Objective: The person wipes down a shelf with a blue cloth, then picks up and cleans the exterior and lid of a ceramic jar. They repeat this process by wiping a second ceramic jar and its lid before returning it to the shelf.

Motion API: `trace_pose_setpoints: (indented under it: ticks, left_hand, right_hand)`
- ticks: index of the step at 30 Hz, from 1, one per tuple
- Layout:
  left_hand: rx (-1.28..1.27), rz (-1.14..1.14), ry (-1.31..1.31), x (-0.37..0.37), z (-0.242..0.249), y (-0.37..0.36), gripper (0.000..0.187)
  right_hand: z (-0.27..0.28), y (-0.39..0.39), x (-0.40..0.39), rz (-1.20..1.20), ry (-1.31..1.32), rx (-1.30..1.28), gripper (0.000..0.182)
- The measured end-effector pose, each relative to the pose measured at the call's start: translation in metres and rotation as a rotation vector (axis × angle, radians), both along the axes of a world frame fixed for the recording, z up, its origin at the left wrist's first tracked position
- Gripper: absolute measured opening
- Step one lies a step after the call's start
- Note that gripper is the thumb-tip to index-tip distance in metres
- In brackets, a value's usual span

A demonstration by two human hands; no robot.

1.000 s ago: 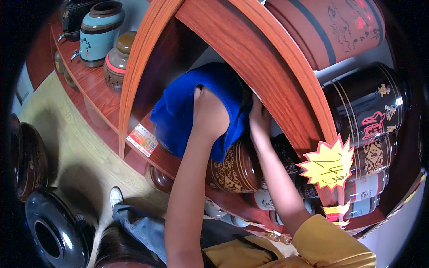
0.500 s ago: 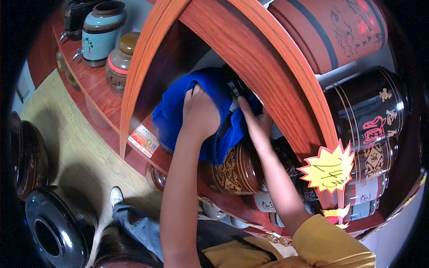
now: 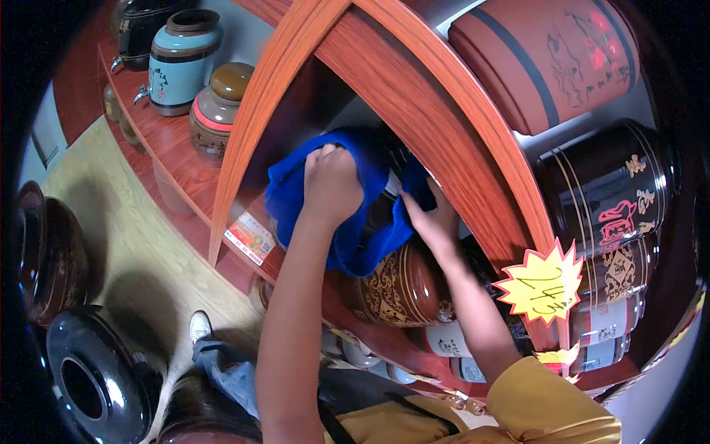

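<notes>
A blue cloth (image 3: 296, 181) is draped over and around a dark jar inside a wooden shelf compartment; most of that jar is hidden. My left hand (image 3: 333, 181) is closed with curled fingers on the cloth at its upper middle. On the right side of the jar, my right hand (image 3: 435, 218) grips another part of the cloth, thumb toward me and fingertips partly hidden. Just below the cloth stands a brown glazed jar (image 3: 403, 285) with a gold pattern.
A curved wooden frame (image 3: 444, 126) borders the compartment, with a yellow starburst tag (image 3: 541, 283) on it. A reddish-brown jar (image 3: 547, 59) and a black jar (image 3: 603, 185) sit right. A turquoise jar (image 3: 177, 70) stands on the left shelf. A large black jar (image 3: 103, 370) is on the floor.
My right hand has drawn back slightly and turned, showing more of its back. My left hand's fingers have curled tighter into the cloth. The whole view has shifted a little.
</notes>
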State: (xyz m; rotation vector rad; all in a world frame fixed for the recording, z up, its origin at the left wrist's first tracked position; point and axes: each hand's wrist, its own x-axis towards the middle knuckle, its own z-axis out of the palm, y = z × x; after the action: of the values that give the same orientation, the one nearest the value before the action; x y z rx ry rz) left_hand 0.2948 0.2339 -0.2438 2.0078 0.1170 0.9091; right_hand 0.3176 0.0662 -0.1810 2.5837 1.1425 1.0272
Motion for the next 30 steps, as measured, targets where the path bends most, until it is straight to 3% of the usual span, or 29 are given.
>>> trace_pose_setpoints:
  ticks: [1,5,8,10,12,14,15,17,18,20,22,23,25,26,30]
  left_hand:
    - [0.011,0.007,-0.012,0.003,-0.003,-0.003,0.008]
    - [0.033,0.054,0.019,-0.005,0.005,-0.004,0.005]
    - [0.079,0.029,0.070,0.000,0.001,0.000,0.006]
    - [0.068,0.002,0.064,-0.005,0.002,0.004,0.007]
    - [0.059,-0.030,0.054,-0.002,-0.001,0.007,0.009]
    - [-0.483,-0.362,-0.298,0.012,-0.013,0.009,0.014]
    - [-0.482,-0.364,-0.297,0.013,-0.008,0.014,0.014]
    - [-0.658,-0.629,-0.305,0.015,0.001,0.023,0.020]
    - [-0.658,-0.628,-0.305,0.016,0.002,0.021,0.020]
    - [-0.285,-0.267,0.112,0.021,0.007,0.011,0.023]
    - [-0.322,-0.246,0.148,0.020,0.023,0.000,0.025]
    - [-0.360,-0.230,0.186,0.018,0.030,-0.006,0.026]
    - [-0.358,-0.142,0.177,0.012,0.040,-0.014,0.024]
    - [-0.285,-0.099,0.202,0.010,0.043,-0.014,0.023]
    - [-0.262,-0.098,0.199,0.010,0.045,-0.008,0.020]
  right_hand:
    - [0.002,0.001,-0.003,-0.001,0.348,0.331,0.049]
    - [-0.006,-0.005,-0.002,0.043,0.280,0.350,0.043]
    - [-0.018,-0.012,0.004,-0.043,0.373,0.423,0.037]
    - [-0.019,-0.015,0.004,0.118,0.348,0.452,0.031]
    - [-0.021,-0.016,0.003,0.108,0.314,0.429,0.031]
    - [-0.024,-0.019,0.000,0.091,0.281,0.407,0.031]
    - [-0.025,-0.020,-0.001,0.077,0.258,0.401,0.031]
    - [-0.028,-0.023,-0.001,0.063,0.236,0.396,0.032]
    - [-0.031,-0.025,0.000,0.057,0.198,0.359,0.035]
    - [-0.032,-0.028,-0.001,0.055,0.160,0.321,0.038]
    - [-0.031,-0.032,-0.004,-0.112,0.563,0.731,0.044]
    - [-0.033,-0.035,0.003,-0.111,0.565,0.727,0.044]
    - [-0.034,-0.033,0.015,0.170,0.538,1.311,0.045]
    - [-0.033,-0.034,0.018,0.122,0.649,1.513,0.042]
    - [-0.021,-0.038,0.026,0.091,0.641,1.468,0.042]
